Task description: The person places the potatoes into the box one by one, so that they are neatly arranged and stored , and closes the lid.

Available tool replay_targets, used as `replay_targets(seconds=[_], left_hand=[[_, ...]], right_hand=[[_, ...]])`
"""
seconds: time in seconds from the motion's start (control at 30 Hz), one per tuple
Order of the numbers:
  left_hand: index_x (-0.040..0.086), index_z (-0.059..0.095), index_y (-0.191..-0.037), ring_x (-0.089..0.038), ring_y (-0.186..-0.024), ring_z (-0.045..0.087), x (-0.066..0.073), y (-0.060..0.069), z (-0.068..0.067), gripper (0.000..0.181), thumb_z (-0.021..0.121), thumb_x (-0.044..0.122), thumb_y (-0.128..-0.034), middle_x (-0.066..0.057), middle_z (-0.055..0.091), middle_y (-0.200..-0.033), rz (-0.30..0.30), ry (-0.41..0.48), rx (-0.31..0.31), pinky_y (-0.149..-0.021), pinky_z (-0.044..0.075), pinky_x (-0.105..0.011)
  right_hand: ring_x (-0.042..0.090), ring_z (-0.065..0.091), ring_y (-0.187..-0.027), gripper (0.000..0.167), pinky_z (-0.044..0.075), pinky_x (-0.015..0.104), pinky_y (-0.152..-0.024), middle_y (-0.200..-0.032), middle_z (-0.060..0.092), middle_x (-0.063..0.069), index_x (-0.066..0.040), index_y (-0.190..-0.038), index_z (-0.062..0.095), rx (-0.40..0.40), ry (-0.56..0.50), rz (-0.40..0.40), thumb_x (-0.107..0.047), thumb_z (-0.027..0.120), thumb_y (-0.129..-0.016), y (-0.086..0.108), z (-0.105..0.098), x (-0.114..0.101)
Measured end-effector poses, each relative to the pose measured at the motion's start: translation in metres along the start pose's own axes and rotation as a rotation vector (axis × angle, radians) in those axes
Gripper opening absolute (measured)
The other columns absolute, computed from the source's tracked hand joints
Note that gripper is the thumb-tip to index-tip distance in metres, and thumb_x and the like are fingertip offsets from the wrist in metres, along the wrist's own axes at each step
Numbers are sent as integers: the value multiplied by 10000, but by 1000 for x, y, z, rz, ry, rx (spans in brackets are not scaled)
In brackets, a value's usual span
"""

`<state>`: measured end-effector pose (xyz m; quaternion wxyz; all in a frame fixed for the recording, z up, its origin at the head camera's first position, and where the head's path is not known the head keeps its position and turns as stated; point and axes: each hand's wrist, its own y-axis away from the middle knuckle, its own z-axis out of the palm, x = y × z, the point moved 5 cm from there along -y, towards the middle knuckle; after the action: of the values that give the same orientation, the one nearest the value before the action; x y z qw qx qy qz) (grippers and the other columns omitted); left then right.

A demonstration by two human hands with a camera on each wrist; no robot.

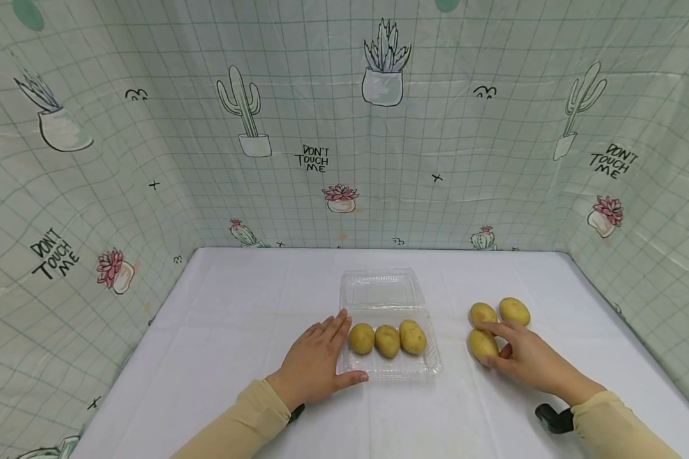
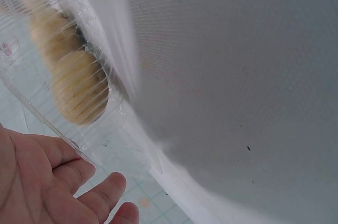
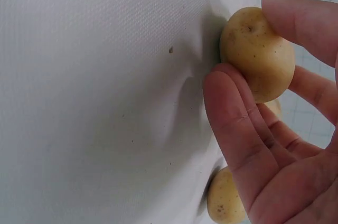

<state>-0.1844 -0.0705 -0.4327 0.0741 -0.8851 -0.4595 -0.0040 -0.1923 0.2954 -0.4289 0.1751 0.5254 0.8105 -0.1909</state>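
Observation:
A clear plastic clamshell box [image 1: 399, 370] lies with its lid [image 1: 381, 290] folded back. Three yellow potatoes [image 1: 387, 342] sit side by side in its base. My left hand [image 1: 316, 360] rests against the box's left side, fingers extended and thumb by the front edge. In the left wrist view, the fingers [image 2: 108, 189] are close to the box's ribbed wall. To the right of the box, my right hand [image 1: 528, 360] holds a potato [image 3: 256, 49] between thumb and fingers, at the table surface. Two more potatoes lie just beyond it, one [image 1: 483, 313] and another [image 1: 514, 311].
A white cloth covers the table [image 1: 252, 287]. Grid-patterned curtains [image 1: 344, 127] with plant drawings stand behind the table and on both sides. Dark wrist-worn gear [image 1: 554, 419] shows at the right wrist.

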Motion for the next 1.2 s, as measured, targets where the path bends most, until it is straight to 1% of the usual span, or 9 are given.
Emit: replay_targets(seconds=[0.2,0.43,0.67,0.83,1.0,1.2], left_hand=[[15,303,-1556,-296,-1433,338,1,0,-1,1024,409,788,-893,-138,250,-1616,-3,0,-17,-1142,306,-445],[17,305,-1556,-295,-1431,344,0,0,0,1035,386,802,-887,-135,253,-1616,-3,-3,-17,-1143,305,-443],[5,330,-1543,-307,-1419,363,1,0,-2,1030,393,798,-889,-147,279,-1605,8,-1,1,-1138,314,-447],[-8,344,-1533,-319,-1408,378,1,0,-3,1024,410,788,-893,-161,294,-1596,15,8,16,-1129,328,-455],[-2,329,-1541,-312,-1418,363,1,0,-3,1034,395,798,-889,-153,278,-1604,5,6,-1,-1135,318,-451],[-3,322,-1544,-306,-1424,354,0,0,-2,1034,387,798,-892,-152,270,-1606,7,4,-4,-1139,311,-446]], right_hand=[[9,537,-631,600,460,238,-541,-1129,607,133,-39,-1367,561,-22,-56,-10,-177,818,-843,-2,1,0],[20,536,-646,632,463,239,-561,-1136,602,111,-43,-1412,525,-67,-86,7,-204,799,-866,-3,4,4],[28,538,-629,645,463,240,-553,-1116,599,102,-37,-1423,515,-72,-103,1,-185,799,-862,-4,7,7],[24,537,-627,663,460,238,-557,-1140,599,100,-44,-1432,512,-74,-110,3,-202,805,-858,-5,7,6],[27,529,-625,656,452,241,-545,-1129,592,97,-39,-1423,519,-71,-126,2,-213,806,-860,-5,6,3],[34,536,-624,653,461,244,-540,-1123,587,102,-47,-1422,524,-75,-124,31,-195,808,-853,-5,7,5]])
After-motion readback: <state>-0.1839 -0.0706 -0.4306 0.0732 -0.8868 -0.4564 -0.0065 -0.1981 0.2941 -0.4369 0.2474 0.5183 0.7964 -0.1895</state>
